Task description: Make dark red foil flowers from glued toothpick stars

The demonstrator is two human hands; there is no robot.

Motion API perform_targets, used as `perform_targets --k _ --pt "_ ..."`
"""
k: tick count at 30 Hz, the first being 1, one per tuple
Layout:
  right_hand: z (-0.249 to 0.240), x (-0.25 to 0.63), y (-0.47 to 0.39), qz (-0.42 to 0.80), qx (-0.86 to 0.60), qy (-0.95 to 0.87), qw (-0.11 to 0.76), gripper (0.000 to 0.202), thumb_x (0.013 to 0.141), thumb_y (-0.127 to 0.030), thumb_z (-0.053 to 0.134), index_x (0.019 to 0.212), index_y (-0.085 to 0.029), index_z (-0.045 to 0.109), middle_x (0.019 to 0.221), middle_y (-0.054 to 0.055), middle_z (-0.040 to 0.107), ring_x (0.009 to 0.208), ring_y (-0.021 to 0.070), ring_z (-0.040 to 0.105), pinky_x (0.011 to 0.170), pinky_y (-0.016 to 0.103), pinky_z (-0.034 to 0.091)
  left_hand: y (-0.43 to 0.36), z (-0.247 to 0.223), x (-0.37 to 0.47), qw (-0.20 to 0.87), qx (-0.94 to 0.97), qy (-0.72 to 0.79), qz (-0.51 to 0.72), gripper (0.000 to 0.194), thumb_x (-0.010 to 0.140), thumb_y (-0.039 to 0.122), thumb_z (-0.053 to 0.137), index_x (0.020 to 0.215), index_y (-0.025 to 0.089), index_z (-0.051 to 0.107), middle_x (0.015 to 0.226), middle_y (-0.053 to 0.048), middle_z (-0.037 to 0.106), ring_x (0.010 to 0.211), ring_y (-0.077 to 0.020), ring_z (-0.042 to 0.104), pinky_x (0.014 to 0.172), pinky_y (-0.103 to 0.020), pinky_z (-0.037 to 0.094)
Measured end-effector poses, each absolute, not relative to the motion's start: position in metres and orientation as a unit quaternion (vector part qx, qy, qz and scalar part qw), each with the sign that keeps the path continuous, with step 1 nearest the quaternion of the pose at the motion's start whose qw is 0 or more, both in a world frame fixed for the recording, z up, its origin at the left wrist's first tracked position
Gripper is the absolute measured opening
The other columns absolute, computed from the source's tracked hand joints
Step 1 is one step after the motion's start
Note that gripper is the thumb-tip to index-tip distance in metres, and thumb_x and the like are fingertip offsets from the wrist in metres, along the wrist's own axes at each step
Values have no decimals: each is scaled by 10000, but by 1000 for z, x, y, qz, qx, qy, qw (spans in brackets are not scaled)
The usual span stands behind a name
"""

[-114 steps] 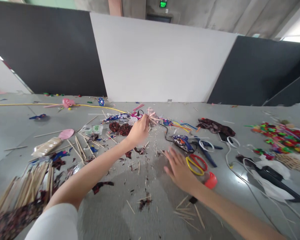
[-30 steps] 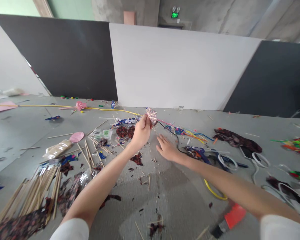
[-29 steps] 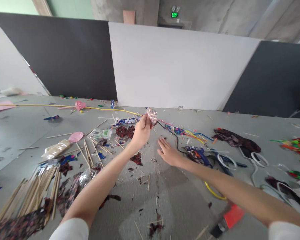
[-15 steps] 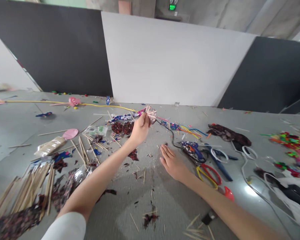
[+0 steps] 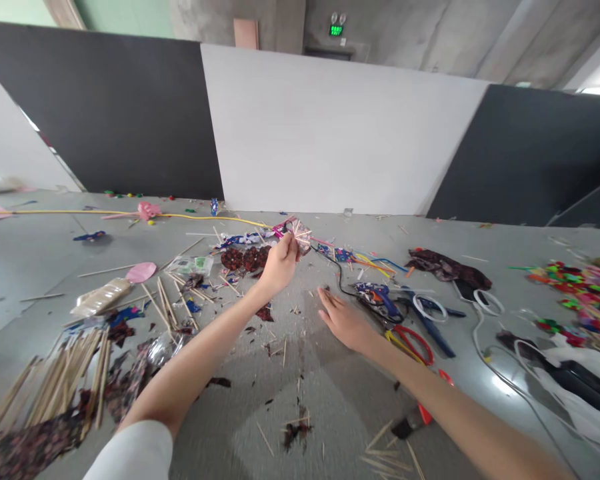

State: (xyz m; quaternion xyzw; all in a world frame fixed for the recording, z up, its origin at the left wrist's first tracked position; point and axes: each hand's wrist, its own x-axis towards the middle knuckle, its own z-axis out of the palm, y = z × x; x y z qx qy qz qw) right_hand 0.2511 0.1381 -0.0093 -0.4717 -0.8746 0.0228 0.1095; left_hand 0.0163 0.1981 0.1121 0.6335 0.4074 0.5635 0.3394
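Note:
My left hand is closed in a pinch on a small pinkish fabric disc with thin wooden sticks fanned out across it. The disc is held up over the far middle of the grey tabletop. To its right, my right hand is low over the table, palm down, fingers stretched and nothing visible in it. A blue glue gun lies just beyond that hand. Scissors with red and yellow handles are beside my right wrist. Two dark red ruffled rounds lie left of the disc.
Loose wooden sticks and patterned fabric scraps spread at the left. Dark blue pliers, a white cable and colourful pieces lie at the right. A white and black partition borders the far edge.
The view has shifted slightly, so the partition sits lower in the picture. My left hand keeps its pinch on the disc. My right hand stays near the same spot, its fingers a little blurred.

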Motion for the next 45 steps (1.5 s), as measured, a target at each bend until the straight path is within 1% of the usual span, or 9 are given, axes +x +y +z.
perform_targets --k 3,6,9,13,15,18,23,27,45 --pt "2 250 147 12 -502 -854 137 431 1070 -243 466 1487 -147 515 1390 201 656 1303 281 633 1076 444 529 195 113 16 341 636 415 555 297 1065 330 452 797 204 479 658 25 514 588 -112 423 587 -221 316" --pt "9 244 157 27 -516 -845 141 175 1051 -223 543 1168 -180 665 1180 129 690 1135 245 672 997 376 529 193 112 16 344 637 415 551 305 1064 336 454 789 206 476 659 24 521 586 -112 427 584 -225 312" --pt "10 238 168 35 -520 -843 133 58 1023 -190 612 1021 -188 669 1071 78 689 1040 206 680 941 316 510 191 112 15 340 644 409 550 309 1066 338 451 786 208 468 669 19 534 597 -115 439 594 -229 328" --pt "10 235 179 24 -520 -846 120 81 1030 -183 614 963 -184 659 1014 50 693 941 169 680 849 266 489 190 113 13 338 650 402 549 319 1073 354 439 789 208 460 683 14 540 620 -115 459 606 -225 345" --pt "10 235 181 11 -515 -851 102 120 1046 -189 591 950 -180 663 1008 54 696 917 169 677 833 267 483 190 114 12 339 649 399 552 321 1075 369 438 800 207 466 683 15 536 625 -115 463 603 -219 347" --pt "12 233 177 -20 -502 -862 65 158 1057 -158 543 990 -162 686 1054 98 700 1003 213 674 906 308 481 191 115 11 340 650 394 554 321 1079 375 433 809 206 474 675 18 527 620 -114 457 594 -214 343" --pt "17 229 168 -65 -468 -881 -5 214 985 -25 546 1076 -132 708 1125 150 683 1083 265 663 974 350 485 191 119 9 341 648 389 559 328 1084 371 438 804 204 478 675 16 528 614 -113 448 587 -215 335" --pt "24 222 167 -85 -443 -891 -44 223 973 -16 559 1090 -124 714 1103 158 685 1076 280 675 960 362 506 189 124 8 343 644 388 563 340 1088 357 443 786 203 472 674 9 536 605 -114 444 582 -222 325" --pt "34 211 172 -91 -421 -897 -102 221 956 -2 579 1004 -112 764 1004 156 750 987 253 736 880 308 542 181 134 7 381 633 375 559 374 1101 329 459 749 204 454 639 21 485 580 -112 408 576 -244 313"
